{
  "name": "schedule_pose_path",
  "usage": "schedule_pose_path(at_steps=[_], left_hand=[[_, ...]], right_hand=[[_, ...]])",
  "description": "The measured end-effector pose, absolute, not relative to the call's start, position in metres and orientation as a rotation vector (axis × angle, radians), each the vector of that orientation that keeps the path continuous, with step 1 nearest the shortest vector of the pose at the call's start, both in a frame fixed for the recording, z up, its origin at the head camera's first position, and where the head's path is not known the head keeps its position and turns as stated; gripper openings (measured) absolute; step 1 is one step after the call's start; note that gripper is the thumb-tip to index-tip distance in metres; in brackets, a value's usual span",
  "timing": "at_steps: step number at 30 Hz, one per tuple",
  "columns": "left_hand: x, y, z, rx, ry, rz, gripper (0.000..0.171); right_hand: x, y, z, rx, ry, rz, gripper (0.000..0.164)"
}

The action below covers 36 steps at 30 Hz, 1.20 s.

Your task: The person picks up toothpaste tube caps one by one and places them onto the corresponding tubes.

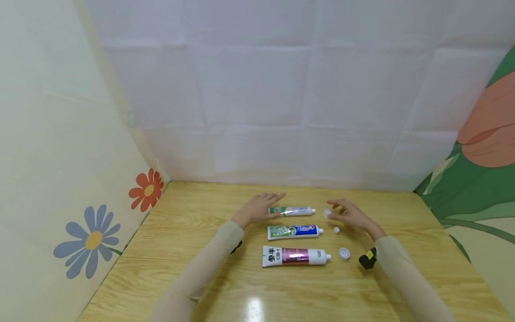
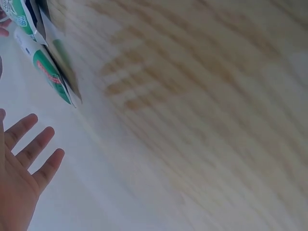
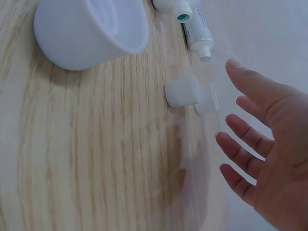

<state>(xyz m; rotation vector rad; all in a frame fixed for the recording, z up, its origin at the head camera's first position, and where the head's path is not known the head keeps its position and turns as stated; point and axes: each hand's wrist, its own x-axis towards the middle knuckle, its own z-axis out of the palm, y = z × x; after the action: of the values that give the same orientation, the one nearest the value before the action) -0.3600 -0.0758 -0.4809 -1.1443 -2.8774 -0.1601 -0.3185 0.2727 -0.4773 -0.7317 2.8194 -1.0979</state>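
Note:
Three toothpaste tubes without caps lie in a row on the table: a slim green-and-white toothpaste tube (image 1: 297,211) farthest back, a blue-and-green toothpaste tube (image 1: 295,231), and a large purple-and-white toothpaste tube (image 1: 295,256) nearest. My left hand (image 1: 257,210) hovers at the flat end of the slim tube, fingers spread, holding nothing; whether the thumb touches it I cannot tell. Beside the far white cap (image 1: 327,212) is my right hand (image 3: 279,149), fingers loosely bent, with a gap to the cap in the right wrist view. A small cap (image 3: 182,91) and a wide cap (image 3: 72,38) stand nearer.
The wooden table (image 1: 193,223) meets a white sheet (image 1: 249,112) at the back. Flower-patterned walls stand left and right. A black wrist camera (image 1: 368,259) hangs under the right sleeve, close to the wide cap.

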Motion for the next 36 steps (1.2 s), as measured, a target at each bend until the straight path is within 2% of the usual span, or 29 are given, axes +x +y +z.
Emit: schedule_pose_path(at_steps=[13, 36], left_hand=[[-0.360, -0.072, -0.490, -1.175, -2.914, -0.210, 0.077], [-0.359, -0.064, -0.487, -1.225, -2.944, -0.052, 0.062]], right_hand=[[-0.326, 0.280, -0.494, -0.666, 2.727, -1.126, 0.052], [-0.335, 0.277, -0.500, -0.565, 2.685, -1.148, 0.048]])
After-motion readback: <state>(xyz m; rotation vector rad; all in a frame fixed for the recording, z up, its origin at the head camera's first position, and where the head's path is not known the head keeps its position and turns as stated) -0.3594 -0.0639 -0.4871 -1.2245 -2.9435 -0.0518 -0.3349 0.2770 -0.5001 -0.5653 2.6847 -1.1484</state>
